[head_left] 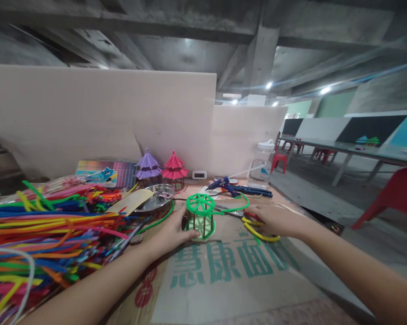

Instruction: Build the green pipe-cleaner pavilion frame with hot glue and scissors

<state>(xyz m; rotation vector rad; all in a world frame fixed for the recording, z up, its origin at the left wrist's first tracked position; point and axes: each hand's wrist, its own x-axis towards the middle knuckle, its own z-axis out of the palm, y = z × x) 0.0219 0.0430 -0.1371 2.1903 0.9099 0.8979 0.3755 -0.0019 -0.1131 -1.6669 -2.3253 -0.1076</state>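
Observation:
A small pavilion frame [200, 205], with a green spoked top ring, brown posts and a green-edged base, stands upright on the cardboard. My left hand [171, 231] grips it from the left, thumb by the base; the other fingers are partly hidden behind. To the right, my right hand [274, 218] has its fingers closed at the yellow handles of the scissors [261, 235], whose blades point left toward the frame. A green pipe cleaner [235, 209] curves between the frame and the right hand. Behind lies a blue glue gun [224, 184].
Bundles of colourful pipe cleaners [54, 234] cover the left side. Beyond are a metal dish [156, 201], a purple pavilion [148, 167], a red pavilion [174, 168], a small clock [199, 174], a clear bottle [260, 167] and blue pliers [257, 191]. A pale partition [105, 113] closes the back.

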